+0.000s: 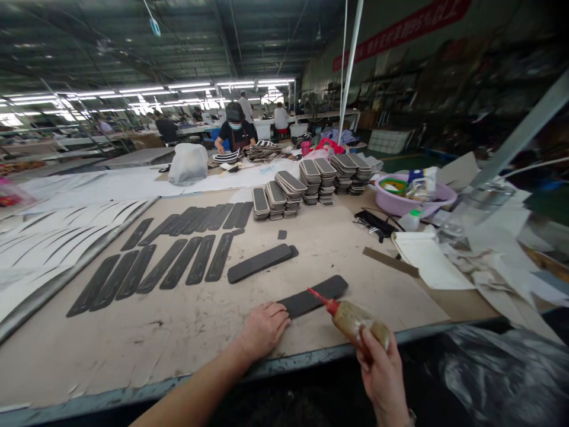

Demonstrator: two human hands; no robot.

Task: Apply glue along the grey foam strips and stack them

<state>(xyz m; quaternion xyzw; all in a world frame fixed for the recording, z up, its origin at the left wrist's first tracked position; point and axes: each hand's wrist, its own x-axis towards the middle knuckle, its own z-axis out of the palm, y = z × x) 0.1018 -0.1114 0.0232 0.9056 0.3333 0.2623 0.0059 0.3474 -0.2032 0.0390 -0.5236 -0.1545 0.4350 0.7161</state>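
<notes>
My right hand (380,362) is wrapped round a squeeze glue bottle (355,323) with a red nozzle and yellowish-brown contents. Its nozzle tip points left, over a dark grey rounded strip (306,296) near the table's front edge. With fingers curled together, my left hand (267,326) holds the left end of that strip against the table; the thumb is hidden. Just beyond lies a small pile of similar strips (260,263). Two rows of dark strips are laid out on the left, and those in the nearer row (189,261) look shiny on top.
Stacks of light-edged dark pieces (290,185) stand at the back. On the right are a purple basin (424,204), eyeglasses (371,228), a notepad (429,258) and a brown strip (390,261). White sheets (57,249) cover the left side. A co-worker (235,130) sits beyond.
</notes>
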